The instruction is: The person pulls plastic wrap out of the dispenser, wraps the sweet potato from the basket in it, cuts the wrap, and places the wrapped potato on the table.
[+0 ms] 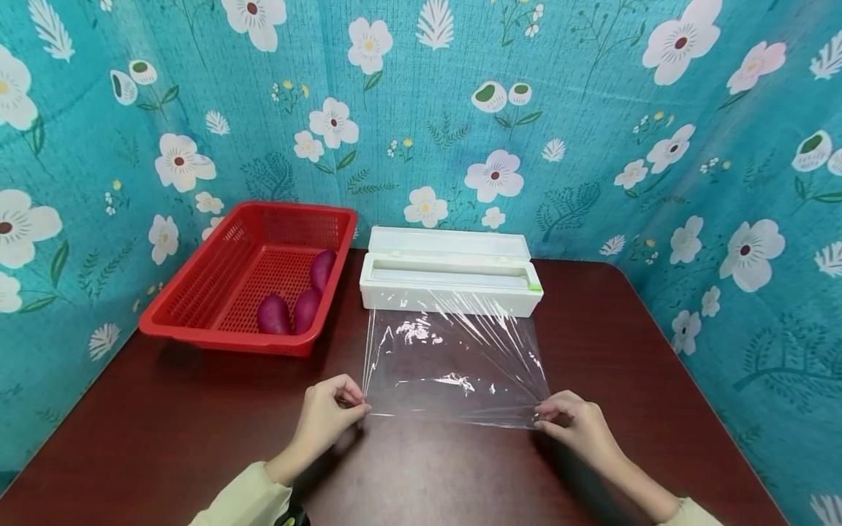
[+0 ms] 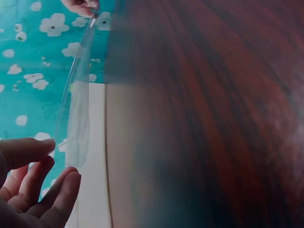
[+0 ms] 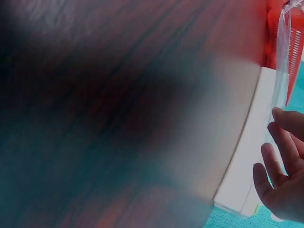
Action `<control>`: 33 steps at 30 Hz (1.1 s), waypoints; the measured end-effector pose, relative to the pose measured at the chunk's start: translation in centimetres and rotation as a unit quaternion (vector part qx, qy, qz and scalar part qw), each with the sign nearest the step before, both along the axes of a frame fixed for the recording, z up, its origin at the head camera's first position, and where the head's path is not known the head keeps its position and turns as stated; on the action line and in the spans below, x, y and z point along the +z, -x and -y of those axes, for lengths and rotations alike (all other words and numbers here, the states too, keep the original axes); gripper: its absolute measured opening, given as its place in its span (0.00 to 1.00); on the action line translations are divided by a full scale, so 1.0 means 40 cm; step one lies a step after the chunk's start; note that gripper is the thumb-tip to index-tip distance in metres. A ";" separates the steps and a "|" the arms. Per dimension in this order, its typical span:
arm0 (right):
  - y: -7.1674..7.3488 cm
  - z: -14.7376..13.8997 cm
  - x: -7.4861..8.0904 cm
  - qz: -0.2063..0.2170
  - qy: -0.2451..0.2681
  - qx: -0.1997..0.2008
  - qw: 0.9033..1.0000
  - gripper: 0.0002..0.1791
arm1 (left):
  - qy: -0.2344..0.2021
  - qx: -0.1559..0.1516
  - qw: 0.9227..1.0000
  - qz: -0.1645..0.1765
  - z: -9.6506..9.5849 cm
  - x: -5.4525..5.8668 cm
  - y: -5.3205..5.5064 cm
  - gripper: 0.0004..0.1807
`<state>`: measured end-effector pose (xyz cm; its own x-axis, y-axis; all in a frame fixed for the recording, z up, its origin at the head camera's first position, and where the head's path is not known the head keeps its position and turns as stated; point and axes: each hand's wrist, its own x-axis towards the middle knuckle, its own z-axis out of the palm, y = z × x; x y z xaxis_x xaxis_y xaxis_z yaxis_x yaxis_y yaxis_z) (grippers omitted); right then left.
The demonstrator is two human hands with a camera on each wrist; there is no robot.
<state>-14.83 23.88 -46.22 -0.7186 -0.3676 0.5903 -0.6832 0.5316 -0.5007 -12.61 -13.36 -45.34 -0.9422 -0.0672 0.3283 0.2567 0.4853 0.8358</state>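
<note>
A sheet of clear plastic wrap (image 1: 447, 365) stretches from a white wrap dispenser box (image 1: 454, 298) toward the front of the table. My left hand (image 1: 329, 413) pinches the sheet's near left corner between thumb and finger. At the near right corner, my right hand (image 1: 579, 424) pinches the film the same way. The film is fairly taut, with creases running toward the right hand. The box lid (image 1: 449, 242) stands raised at the back, and a small green piece (image 1: 535, 287) sits at the box's right end. In the left wrist view the film (image 2: 78, 104) runs up to the other hand.
A red plastic basket (image 1: 197, 337) stands on the left of the dark wooden table (image 1: 421, 475), holding several purple sweet potatoes (image 1: 273, 315) at its right side. Behind the table hangs a teal floral cloth (image 1: 408, 146), which also runs along both sides.
</note>
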 end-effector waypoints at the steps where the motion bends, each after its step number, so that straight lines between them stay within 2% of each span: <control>1: 0.003 -0.001 -0.004 0.004 -0.007 0.001 1.000 0.16 | 0.005 -0.006 1.000 0.009 0.000 -0.002 0.002 0.16; 5: 0.012 -0.003 -0.016 0.015 -0.025 0.007 1.000 0.16 | 0.022 -0.024 0.999 0.036 -0.001 -0.008 0.007 0.15; 15: 0.022 0.003 -0.025 0.017 -0.063 -0.026 0.998 0.17 | 0.073 -0.046 0.995 0.054 0.000 -0.008 0.012 0.14; 19: 0.020 0.006 -0.030 -0.002 -0.072 -0.044 0.996 0.17 | 0.093 -0.043 0.994 0.048 0.000 -0.013 0.011 0.15; 24: 0.021 0.006 -0.032 -0.049 -0.079 -0.058 0.994 0.18 | 0.129 -0.027 0.990 0.046 -0.001 -0.013 0.008 0.16; 28: 0.020 0.008 -0.026 -0.077 -0.084 -0.059 0.992 0.17 | 0.144 -0.025 0.987 0.073 -0.001 -0.006 0.004 0.14; 33: 0.011 0.007 -0.021 -0.088 -0.095 -0.081 0.988 0.18 | 0.149 -0.049 0.982 0.109 0.001 -0.001 -0.001 0.11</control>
